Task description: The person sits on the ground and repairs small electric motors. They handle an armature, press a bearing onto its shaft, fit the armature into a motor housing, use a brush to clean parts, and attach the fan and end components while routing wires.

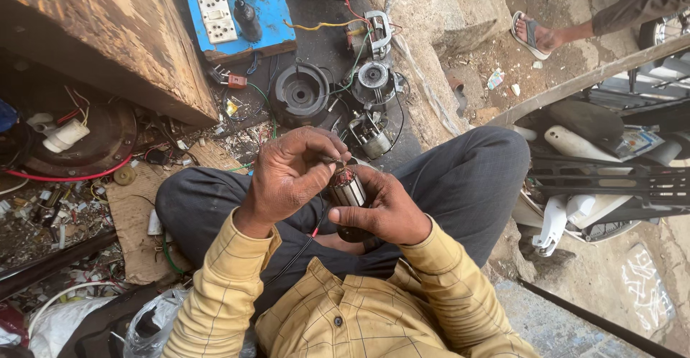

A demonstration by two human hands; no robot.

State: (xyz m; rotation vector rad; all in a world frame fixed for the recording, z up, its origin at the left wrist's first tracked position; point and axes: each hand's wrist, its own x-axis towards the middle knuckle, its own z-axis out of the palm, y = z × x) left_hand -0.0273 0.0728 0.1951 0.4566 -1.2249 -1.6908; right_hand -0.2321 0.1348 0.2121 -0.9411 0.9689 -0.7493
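I sit cross-legged in dark trousers and a yellow checked shirt. My right hand [384,210] grips a small motor armature [348,189], a metal cylinder with copper-red windings at its top, held upright over my lap. My left hand [291,175] curls over the armature's top end, fingertips pinching at the windings. A thin red and black wire [310,236] hangs down from under my hands.
Motor housings and parts [300,93] lie on the dark floor ahead, with a blue switchboard [237,9] behind. A wooden box [108,38] stands at left above scattered scrap. Another person's sandalled foot [533,36] is at upper right, beside a parked scooter [611,164].
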